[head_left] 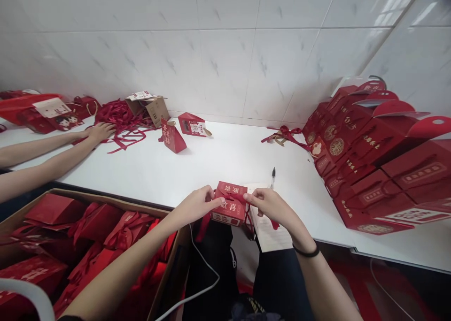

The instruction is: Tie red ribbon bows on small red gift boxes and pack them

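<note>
A small red gift box [229, 211] with white lettering sits at the table's front edge, in front of my body. A red ribbon [234, 196] crosses its top, and loose ends hang down on both sides. My left hand [200, 202] is closed at the box's left side, thumb and fingers pinching the ribbon. On the right, my right hand [269, 204] pinches the ribbon between thumb and fingers, with a tail showing below the palm. Whether the ribbon is knotted under my fingers I cannot tell. A notebook [276, 234] lies partly under my right hand, with a pen [273, 176] on it.
Stacked red gift boxes [366, 156] stand on the right. A carton [181, 246] of ribboned boxes is at lower left. Two small red boxes [173, 137] and a ribbon pile [118, 114] lie farther back. Another person's arms [70, 152] reach in from the left. A white cable [211, 264] hangs near my lap.
</note>
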Demonstrator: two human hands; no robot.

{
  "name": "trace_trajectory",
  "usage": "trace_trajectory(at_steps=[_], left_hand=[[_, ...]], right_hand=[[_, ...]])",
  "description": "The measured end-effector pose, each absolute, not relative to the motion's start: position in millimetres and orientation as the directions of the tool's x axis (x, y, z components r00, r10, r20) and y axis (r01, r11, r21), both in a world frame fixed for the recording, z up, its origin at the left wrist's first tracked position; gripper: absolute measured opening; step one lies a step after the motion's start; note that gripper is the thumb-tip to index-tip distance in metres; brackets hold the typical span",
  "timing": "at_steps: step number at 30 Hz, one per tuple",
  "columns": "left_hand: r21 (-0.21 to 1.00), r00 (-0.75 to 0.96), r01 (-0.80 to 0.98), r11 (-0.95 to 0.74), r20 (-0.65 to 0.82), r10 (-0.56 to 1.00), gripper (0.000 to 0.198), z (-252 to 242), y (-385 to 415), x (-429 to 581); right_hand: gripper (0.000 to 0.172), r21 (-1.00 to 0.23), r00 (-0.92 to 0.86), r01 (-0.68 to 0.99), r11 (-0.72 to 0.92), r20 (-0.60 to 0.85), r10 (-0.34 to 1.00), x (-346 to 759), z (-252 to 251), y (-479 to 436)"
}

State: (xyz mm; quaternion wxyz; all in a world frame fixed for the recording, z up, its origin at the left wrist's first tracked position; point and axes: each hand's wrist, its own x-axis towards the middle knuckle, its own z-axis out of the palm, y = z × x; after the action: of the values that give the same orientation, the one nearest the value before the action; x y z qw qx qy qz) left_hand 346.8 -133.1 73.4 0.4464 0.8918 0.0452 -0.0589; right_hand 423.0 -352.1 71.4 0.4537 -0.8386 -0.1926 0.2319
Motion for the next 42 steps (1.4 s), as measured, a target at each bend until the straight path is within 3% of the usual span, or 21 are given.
trace_trajectory(at_steps=[5,10,13,21,27,35,40,42], left_hand=[[0.918,0.951,0.133,-0.373,-0.225,-0.214,0.035,73,-125,351],[0.921,0.895,0.31,-0.236,-0.366,-0.255,0.038,67,-125,348],[0.908,0.906,0.299,-0.295,-0.367,-0.21,0.034,63,-126,345],[0.873,0.984,0.111,-0.476,-0.163,-0.07,0.024,68,-131,344],[0.85,0.962,0.139,-0.508,-0.237,-0.133,0.025,72,-133,346],[0.888,0.885,0.177,-0.424,-0.332,-0.326,0.035,84,-116,358],[0.824,0.875,0.191,-0.533,-0.389,-0.287,0.048,85,-113,364],[0.847,0.886,0.176,-0.502,-0.358,-0.294,0.044,84,-113,365]], right_hand=[[0.038,-0.923,0.777,0.069,-0.378,-0.188,0.601,422,60,-354],[0.031,-0.96,0.759,-0.059,-0.273,-0.221,0.612,423,48,-355],[0.031,-0.961,0.772,-0.073,-0.267,-0.224,0.595,424,44,-356],[0.033,-0.96,0.766,-0.104,-0.258,-0.243,0.595,426,48,-355],[0.034,-0.953,0.764,-0.101,-0.284,-0.257,0.592,428,49,-355],[0.029,-0.954,0.763,-0.058,-0.295,-0.233,0.603,429,49,-357],[0.028,-0.949,0.772,-0.018,-0.316,-0.214,0.599,429,52,-356],[0.027,-0.945,0.771,-0.015,-0.326,-0.219,0.598,429,53,-356]])
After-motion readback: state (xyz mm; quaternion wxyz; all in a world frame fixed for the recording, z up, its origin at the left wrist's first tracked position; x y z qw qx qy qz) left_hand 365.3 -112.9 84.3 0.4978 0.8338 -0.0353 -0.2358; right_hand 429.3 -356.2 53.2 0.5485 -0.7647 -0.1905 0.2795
